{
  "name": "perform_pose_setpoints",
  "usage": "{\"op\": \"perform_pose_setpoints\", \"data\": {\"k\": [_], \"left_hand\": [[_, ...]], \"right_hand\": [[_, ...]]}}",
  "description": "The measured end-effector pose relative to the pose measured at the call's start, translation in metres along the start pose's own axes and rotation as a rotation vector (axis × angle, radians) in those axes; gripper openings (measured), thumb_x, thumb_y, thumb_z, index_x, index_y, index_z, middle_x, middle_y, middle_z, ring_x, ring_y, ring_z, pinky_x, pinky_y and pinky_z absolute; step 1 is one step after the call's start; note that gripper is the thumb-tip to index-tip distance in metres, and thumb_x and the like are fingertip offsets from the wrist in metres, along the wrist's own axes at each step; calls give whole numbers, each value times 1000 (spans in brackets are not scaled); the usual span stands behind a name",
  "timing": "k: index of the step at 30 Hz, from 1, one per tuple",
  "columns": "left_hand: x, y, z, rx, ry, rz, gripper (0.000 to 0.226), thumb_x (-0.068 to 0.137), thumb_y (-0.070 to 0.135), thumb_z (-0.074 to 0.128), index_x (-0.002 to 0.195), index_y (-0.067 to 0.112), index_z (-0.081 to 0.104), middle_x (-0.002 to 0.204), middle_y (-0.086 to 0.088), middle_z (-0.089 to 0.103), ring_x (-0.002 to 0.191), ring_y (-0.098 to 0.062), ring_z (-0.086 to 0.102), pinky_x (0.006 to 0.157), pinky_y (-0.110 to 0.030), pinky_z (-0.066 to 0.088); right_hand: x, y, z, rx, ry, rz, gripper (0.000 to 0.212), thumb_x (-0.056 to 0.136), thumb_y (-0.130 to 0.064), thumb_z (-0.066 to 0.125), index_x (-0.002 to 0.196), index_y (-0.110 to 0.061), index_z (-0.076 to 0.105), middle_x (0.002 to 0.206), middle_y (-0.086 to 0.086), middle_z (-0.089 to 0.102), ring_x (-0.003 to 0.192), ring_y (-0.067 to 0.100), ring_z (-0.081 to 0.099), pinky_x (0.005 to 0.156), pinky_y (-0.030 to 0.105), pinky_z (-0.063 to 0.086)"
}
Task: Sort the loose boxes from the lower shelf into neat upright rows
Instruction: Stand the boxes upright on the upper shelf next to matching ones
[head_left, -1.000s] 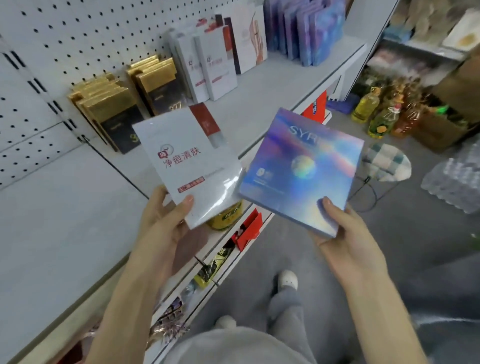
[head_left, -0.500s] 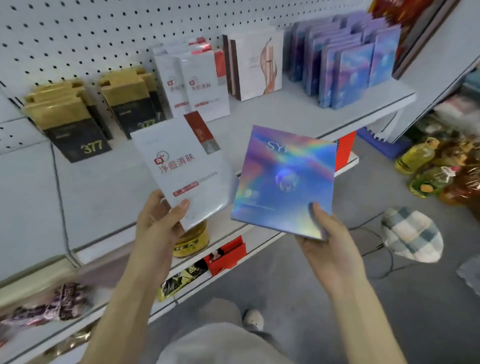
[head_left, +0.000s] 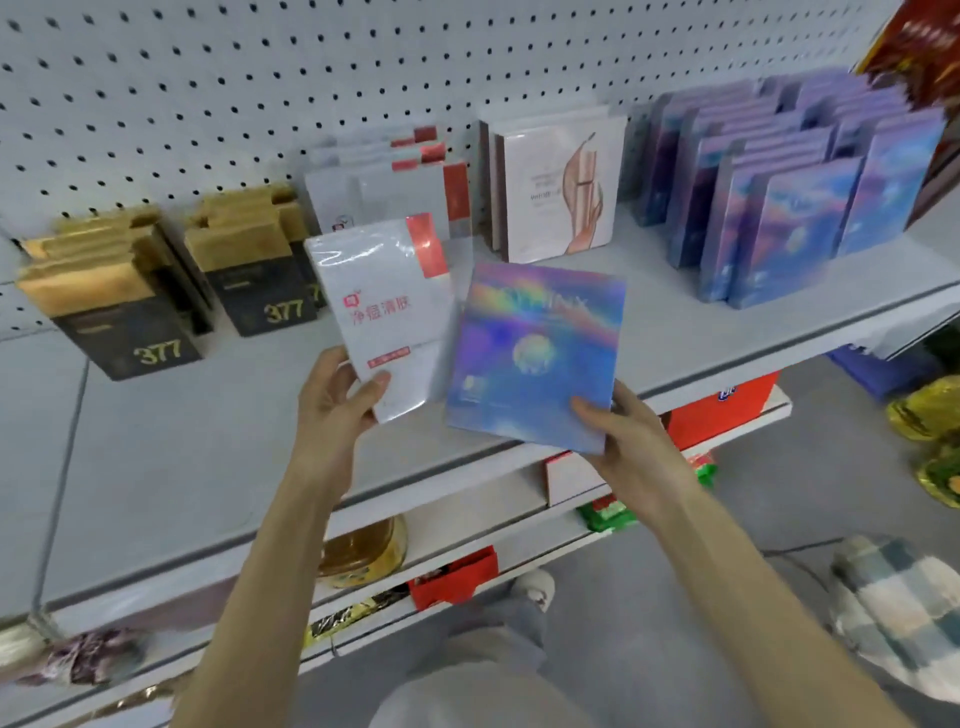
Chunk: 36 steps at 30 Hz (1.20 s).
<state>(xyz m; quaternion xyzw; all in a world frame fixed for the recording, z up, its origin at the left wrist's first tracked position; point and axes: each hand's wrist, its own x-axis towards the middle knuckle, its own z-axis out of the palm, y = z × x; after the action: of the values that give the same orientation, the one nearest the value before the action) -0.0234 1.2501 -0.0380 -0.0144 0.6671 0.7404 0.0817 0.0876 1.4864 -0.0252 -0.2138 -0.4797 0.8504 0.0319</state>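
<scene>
Both boxes face up — white box (head_left: 387, 317) (taller) upright.

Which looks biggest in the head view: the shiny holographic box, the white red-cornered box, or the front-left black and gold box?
1. Shiny holographic box in the right hand.
2. White red-cornered box in the left hand.
3. Black and gold box.
The held boxes are nearer the camera, so true sizes are unsure.
</scene>
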Motion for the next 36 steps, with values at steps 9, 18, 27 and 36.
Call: {"op": "perform_pose_setpoints", "data": {"k": [9, 18, 27, 36], "left_hand": [[117, -14, 24, 299, 156, 192, 23, 83, 9, 70, 97, 19, 56, 107, -1, 66, 92, -13, 61, 69, -16, 48], [129, -20, 27, 613, 396, 157, 40, 75, 34, 79, 97, 23, 48, 95, 5, 63, 77, -9, 60, 70, -33, 52], [80, 2, 95, 368, 465, 264, 13, 91, 32, 61, 91, 24, 51, 86, 8, 62, 75, -11, 63, 69, -34, 56], [70, -8, 208, 281, -164, 51, 36, 67, 42, 71, 88, 13, 63, 76, 6, 69, 67, -5, 61, 59, -24, 49]], "right_hand": [[93, -42, -14, -130, -74, 35, 44, 88, -3, 55, 131, -10, 55, 129, 11, 63, 117, 27, 61, 95, 33, 52], [113, -46, -18, -86, -74, 72, 48, 82, -5, 58, 130, -11, 56, 128, 8, 64, 116, 25, 62, 95, 35, 50], [125, -55, -37, -10, -84, 56, 45, 84, -1, 55, 128, -11, 58, 128, 9, 64, 115, 25, 63, 92, 33, 53], [104, -94, -92, -132, -46, -121, 44, 81, 1, 64, 124, -7, 58, 118, 9, 69, 110, 23, 65, 84, 28, 54]]}}
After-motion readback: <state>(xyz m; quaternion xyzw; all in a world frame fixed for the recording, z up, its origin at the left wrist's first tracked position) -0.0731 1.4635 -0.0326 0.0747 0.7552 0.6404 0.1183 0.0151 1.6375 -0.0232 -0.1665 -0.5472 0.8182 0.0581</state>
